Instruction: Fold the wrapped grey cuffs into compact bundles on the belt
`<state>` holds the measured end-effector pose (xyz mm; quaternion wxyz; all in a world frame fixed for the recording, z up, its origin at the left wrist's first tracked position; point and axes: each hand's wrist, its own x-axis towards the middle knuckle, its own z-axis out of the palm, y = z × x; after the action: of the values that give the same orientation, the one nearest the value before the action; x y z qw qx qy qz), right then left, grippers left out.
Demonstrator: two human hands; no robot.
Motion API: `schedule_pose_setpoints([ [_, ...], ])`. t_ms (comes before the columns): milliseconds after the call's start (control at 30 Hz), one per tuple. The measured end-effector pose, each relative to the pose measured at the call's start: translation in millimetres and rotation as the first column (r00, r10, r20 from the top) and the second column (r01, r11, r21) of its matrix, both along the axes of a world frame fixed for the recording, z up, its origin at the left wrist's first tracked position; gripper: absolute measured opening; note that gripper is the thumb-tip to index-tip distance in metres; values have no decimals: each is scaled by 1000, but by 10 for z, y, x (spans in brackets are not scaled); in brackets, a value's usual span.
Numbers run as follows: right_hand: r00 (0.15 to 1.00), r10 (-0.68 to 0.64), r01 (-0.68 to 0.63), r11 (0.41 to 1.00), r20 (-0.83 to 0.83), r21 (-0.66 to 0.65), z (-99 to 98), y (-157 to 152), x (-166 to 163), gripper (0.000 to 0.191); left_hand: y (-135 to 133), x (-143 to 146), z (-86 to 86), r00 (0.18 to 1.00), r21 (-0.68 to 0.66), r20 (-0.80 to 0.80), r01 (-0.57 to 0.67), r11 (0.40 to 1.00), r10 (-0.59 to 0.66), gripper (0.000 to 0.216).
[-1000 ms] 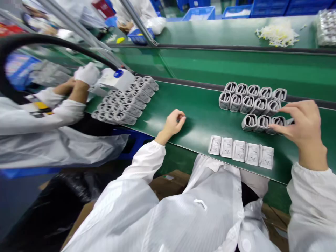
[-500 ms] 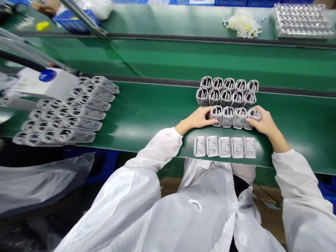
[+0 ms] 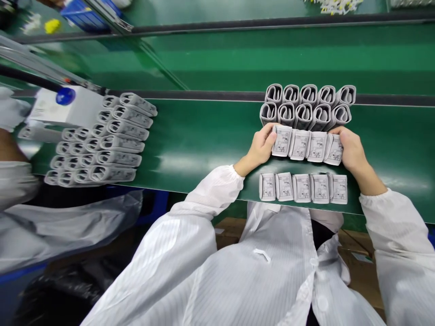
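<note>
- Head view looked down past a white striped smock (image 3: pixel 217 276) onto a green desk (image 3: pixel 200 136).
- Left hand (image 3: pixel 261 145) was clenched around the left end of a row of four packs (image 3: pixel 307 146), with its fingers pressed against the first pack.
- Right hand (image 3: pixel 351 149) was clenched the same way around the right end, so the row was squeezed between both hands.
- That row's long axis ran left to right, dropping slightly toward the right. Each pack's own long axis pointed away from the person, with its printed face up and its far end leaning a little right.
- Just nearer the person, five flat packs (image 3: pixel 303 188) lay side by side, printed faces up, near the desk's front edge.
- Just beyond the hands stood two rows of rolled packs (image 3: pixel 307 108), five in each, with curled ends showing.
- Well left, a block of sideways packs (image 3: pixel 98 140) lay on the desk, long axes running left to right, beside a white box (image 3: pixel 50 106) with a blue cap (image 3: pixel 65 96).
- At the far left were a co-worker's sleeve (image 3: pixel 13 181) and white-gloved hand (image 3: pixel 10 108).
</note>
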<state>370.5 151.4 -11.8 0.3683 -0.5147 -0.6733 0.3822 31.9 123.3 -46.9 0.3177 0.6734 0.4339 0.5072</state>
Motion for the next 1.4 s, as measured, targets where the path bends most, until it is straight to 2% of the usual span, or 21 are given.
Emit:
schedule_pose_setpoints([
  [233,994,-50,39,993,-96,-114,63,-47,-20,74,-2,-27,-11,998,106,-60,-27,994,34,68],
  [500,993,-35,22,993,-113,-115,93,-60,-37,67,-14,-16,5,996,225,-42,-69,972,80,62],
  [800,993,-6,-2,998,-122,-65,40,-30,-24,66,11,-33,-32,996,214,-42,-68,974,78,65],
  [1200,995,-25,19,998,-92,-65,68,-56,-58,74,19,-59,-38,999,233,-33,-20,972,29,60],
  [1400,992,-41,32,996,-123,-79,127,-67,-112,81,34,-88,-57,998,192,-61,-4,981,16,62],
])
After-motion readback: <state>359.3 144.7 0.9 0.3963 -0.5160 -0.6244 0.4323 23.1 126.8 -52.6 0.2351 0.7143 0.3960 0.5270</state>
